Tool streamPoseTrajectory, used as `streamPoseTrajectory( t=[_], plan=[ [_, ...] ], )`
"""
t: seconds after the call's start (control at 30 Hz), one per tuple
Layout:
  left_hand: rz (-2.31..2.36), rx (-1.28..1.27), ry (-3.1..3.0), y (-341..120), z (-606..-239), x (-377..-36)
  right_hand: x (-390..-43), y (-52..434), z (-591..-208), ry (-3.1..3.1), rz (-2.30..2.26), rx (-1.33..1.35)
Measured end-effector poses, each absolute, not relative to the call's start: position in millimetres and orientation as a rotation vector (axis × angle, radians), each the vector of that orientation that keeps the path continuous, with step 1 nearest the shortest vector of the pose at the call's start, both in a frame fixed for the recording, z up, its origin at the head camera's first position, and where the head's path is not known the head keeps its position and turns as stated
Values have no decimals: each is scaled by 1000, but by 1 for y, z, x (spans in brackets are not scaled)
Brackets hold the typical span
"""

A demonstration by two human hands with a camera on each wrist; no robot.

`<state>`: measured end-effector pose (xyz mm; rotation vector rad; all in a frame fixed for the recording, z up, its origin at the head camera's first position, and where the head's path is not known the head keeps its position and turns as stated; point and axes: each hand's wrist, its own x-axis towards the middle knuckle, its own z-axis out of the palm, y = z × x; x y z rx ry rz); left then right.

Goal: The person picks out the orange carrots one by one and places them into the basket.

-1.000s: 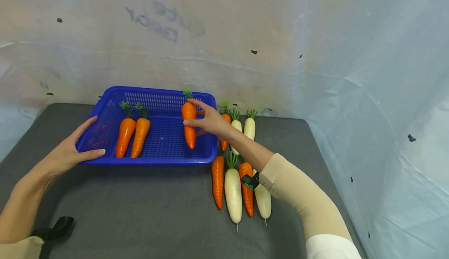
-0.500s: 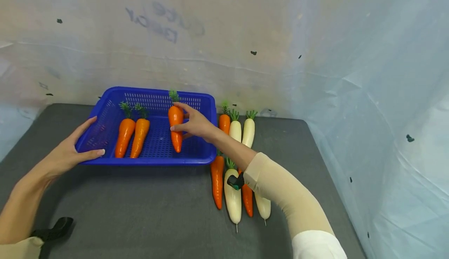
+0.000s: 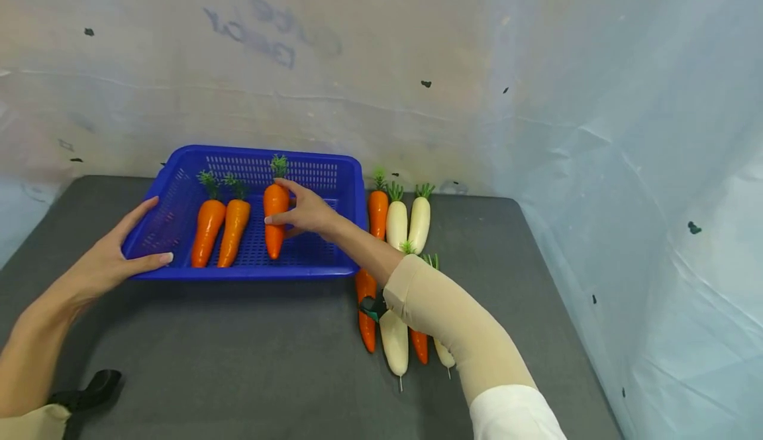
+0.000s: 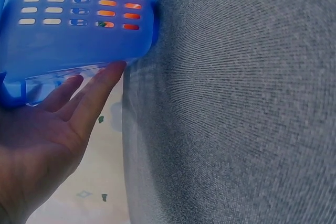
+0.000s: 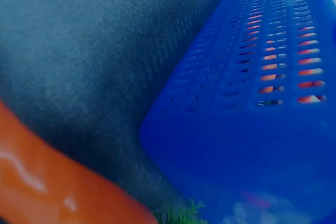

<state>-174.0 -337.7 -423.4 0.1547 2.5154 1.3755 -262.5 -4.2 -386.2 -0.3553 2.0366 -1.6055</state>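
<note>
nearest the camera, a beige sleeve (image 3: 453,321) crosses over a cluster of vegetables lying on the grey table (image 3: 238,360): an orange carrot (image 3: 365,307), a white radish (image 3: 394,340), and partly hidden under the sleeve another carrot (image 3: 420,346) and a small radish (image 3: 444,354). a black strap (image 3: 89,390) shows at the left wrist near the bottom edge.

further in, the left hand (image 3: 110,261) rests against the near left corner of the blue basket (image 3: 179,185), fingers straight and loosely apart, thumb along the front rim, not curled round it. the left wrist view shows the same fingertips (image 4: 110,72) touching the basket's (image 4: 79,40) outer wall at the table edge.

the right hand (image 3: 306,211) reaches into the basket and grips a carrot (image 3: 275,218) about its upper half, fingers wrapped over the top side, thumb beneath. that carrot lies lengthwise over the basket floor, green top toward the back wall, tip toward the front rim; whether it touches the floor cannot be told. to its left inside the basket lie two carrots (image 3: 220,228) side by side, touching.

just right of the basket, further back, stand in a row a carrot (image 3: 377,211) and two white radishes (image 3: 408,221), close together. behind everything hangs a pale plastic sheet (image 3: 536,95).
</note>
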Motion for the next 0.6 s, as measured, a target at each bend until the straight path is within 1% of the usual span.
streamPoseTrajectory(
  t=[0.6],
  plan=[
    [1400, 139, 2490, -338, -423, -176, -265, -42, -404, 2224, -1345, -266]
  ],
)
